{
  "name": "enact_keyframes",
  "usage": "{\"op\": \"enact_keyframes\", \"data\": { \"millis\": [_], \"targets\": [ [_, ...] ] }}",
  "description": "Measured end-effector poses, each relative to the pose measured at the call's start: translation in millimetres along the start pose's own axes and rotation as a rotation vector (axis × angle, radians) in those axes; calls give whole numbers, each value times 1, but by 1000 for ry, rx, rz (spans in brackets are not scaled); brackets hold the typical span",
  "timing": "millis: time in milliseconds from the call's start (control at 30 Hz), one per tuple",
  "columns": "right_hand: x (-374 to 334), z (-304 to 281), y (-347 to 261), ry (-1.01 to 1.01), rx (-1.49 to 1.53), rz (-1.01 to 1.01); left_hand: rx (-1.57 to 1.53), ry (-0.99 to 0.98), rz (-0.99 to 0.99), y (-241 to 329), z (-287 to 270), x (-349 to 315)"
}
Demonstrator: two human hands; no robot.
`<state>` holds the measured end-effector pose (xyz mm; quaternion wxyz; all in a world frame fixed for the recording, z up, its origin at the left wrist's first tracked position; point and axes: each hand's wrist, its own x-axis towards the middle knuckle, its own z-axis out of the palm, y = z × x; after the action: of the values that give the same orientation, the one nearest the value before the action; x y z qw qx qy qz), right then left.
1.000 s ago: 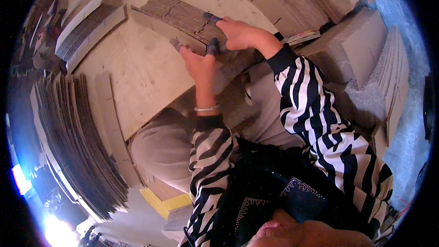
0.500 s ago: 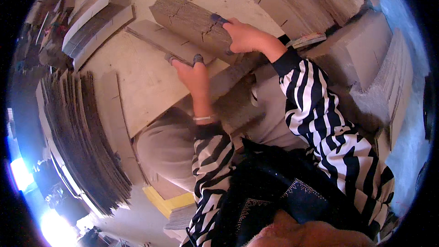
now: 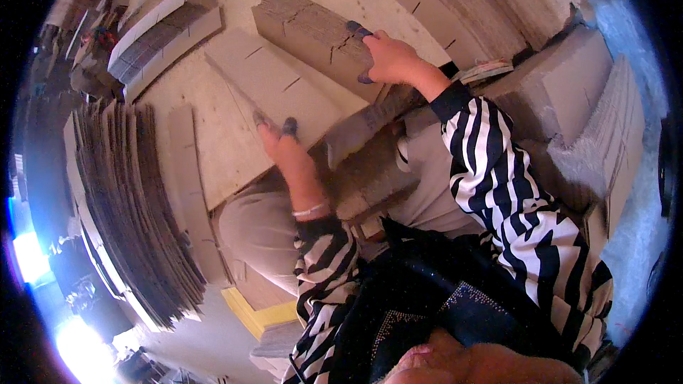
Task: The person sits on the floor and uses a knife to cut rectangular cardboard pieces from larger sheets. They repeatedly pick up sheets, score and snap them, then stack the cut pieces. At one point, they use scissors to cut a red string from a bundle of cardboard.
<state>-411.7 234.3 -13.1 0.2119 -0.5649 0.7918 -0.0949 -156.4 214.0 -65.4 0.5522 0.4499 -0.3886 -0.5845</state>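
From the head view, take the board [image 3: 213, 149], the pale work surface across your lap, as the landmark. Your left hand [image 3: 284, 151] lies flat on a single cardboard strip [image 3: 274, 89] resting on the board, fingers stretched out and close together, tips in grey finger caps pressing near the strip's lower end. Nothing is pinched there; it pushes down only.

Your right hand [image 3: 390, 57] is up beyond the board's far right side, curled over the end of a thick stack [image 3: 313, 35] of like strips, thumb under and fingers over its edge. The stack lies tilted, just beside the single strip and seemingly touching it along one long side.

To do this step well, I judge you should keep the left palm low and the pressure even, so the strip slides flat instead of buckling at its slits. Hold the stack square with the right hand so its edges stay flush; a loose grip could let it fan out.

Left of the board stands a large bundle of cardboard sheets [image 3: 135, 213] on edge; more stacks [image 3: 160, 32] lie beyond it.
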Motion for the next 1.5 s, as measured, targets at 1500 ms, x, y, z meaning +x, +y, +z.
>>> {"op": "enact_keyframes", "data": {
  "millis": [1500],
  "targets": [
    [-22,15,62,75,462,-13,428,-731,30,-33,146,-6]
  ]
}}
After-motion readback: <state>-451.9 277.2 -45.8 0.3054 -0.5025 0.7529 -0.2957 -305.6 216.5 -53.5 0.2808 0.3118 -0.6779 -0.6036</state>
